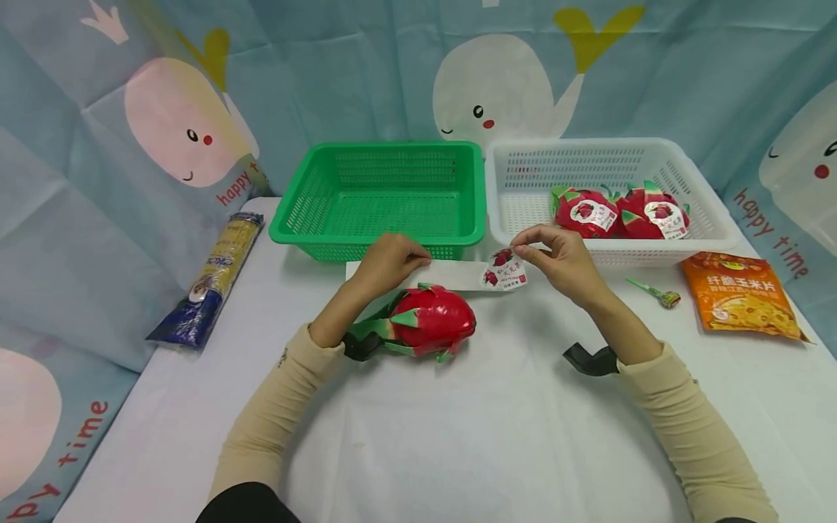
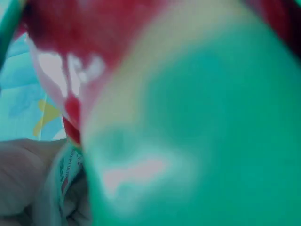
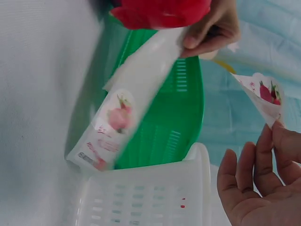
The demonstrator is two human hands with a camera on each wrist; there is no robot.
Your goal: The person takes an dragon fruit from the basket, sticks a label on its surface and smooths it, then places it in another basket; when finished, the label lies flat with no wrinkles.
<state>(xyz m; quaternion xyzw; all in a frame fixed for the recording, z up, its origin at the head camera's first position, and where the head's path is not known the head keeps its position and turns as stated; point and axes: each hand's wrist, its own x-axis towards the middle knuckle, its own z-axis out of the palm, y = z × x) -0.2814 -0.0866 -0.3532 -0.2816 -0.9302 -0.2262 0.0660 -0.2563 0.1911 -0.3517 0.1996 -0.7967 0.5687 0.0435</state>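
My left hand (image 1: 389,265) pinches a white strip of label backing (image 1: 445,275) between thumb and fingers. A printed label (image 3: 120,117) still lies on the strip's far end. My right hand (image 1: 564,263) pinches a separate dragon-fruit sticker (image 3: 269,96) by its edge; in the right wrist view this sticker is apart from the strip and slightly curled. A red dragon fruit (image 1: 434,319) with green scales lies on the table beneath the strip, beside the left wrist. Seen from the left wrist, its blurred green and red skin fills most of the picture.
A green basket (image 1: 375,250) stands behind the left hand. Next to it a white basket (image 1: 644,256) holds two labelled dragon fruits (image 1: 585,212). To the right lie a lollipop (image 1: 668,298) and an orange snack bag (image 1: 745,296); a pasta packet (image 1: 216,280) lies at left.
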